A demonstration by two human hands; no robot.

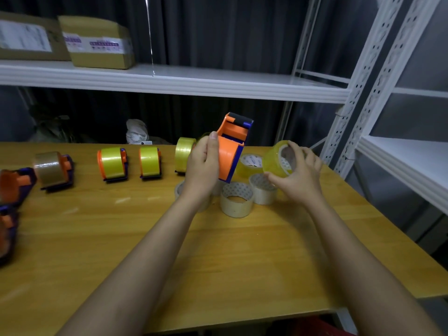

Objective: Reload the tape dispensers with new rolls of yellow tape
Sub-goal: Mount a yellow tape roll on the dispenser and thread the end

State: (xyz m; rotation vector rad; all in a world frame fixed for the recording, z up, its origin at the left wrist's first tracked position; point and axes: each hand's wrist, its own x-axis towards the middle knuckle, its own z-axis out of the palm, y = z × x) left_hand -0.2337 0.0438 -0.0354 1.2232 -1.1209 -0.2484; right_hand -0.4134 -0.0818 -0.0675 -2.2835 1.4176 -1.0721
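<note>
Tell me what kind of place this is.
Probably a parcel-packing or stockroom area: taped cardboard boxes on white metal shelving, and a wooden worktable lined with tape dispensers.

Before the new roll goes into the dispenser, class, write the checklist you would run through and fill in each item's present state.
1. Left hand grips the orange dispenser firmly: ok.
2. Right hand holds a yellow tape roll: ok.
3. Dispenser holds no old roll: ok, none shows.
4. Roll's core faces the dispenser's hub: cannot tell, hub hidden.
5. Loose tape end found: cannot tell.
6. Empty cores on the table lie clear of the hands: ok.
</note>
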